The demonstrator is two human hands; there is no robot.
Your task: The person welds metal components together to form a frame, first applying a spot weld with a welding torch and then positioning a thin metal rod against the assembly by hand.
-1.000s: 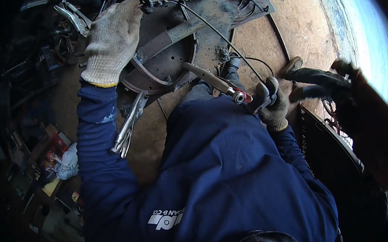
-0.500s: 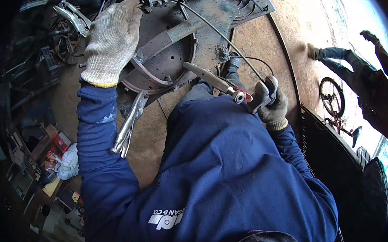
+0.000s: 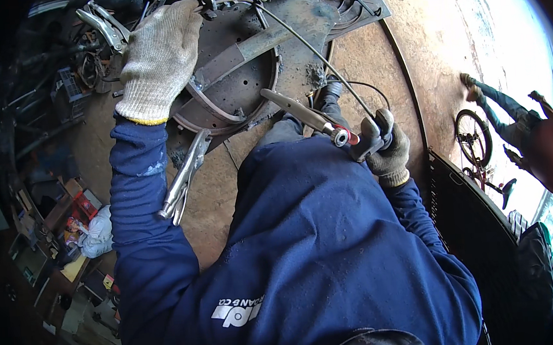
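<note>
Left hand [image 3: 159, 55] flat on round metal frame [image 3: 243, 66], right hand's [image 3: 387, 149] grip closed around welding torch [image 3: 314, 115], locking pliers [image 3: 184, 176] clamped alongside.

1. At your far left, low on the cluttered floor, a small red box [image 3: 87, 203] lay among the clutter, colours bright against the dark surroundings.
2. Just below it sat a white plastic bag [image 3: 96, 231], bunched and rounded.
3. Near the bag lay a flat yellowish sheet [image 3: 73, 269]; whether it was a package could not be told.
4. On your dark blue sweatshirt, a white printed logo [image 3: 238, 310] ran across the chest, slanted.
</note>
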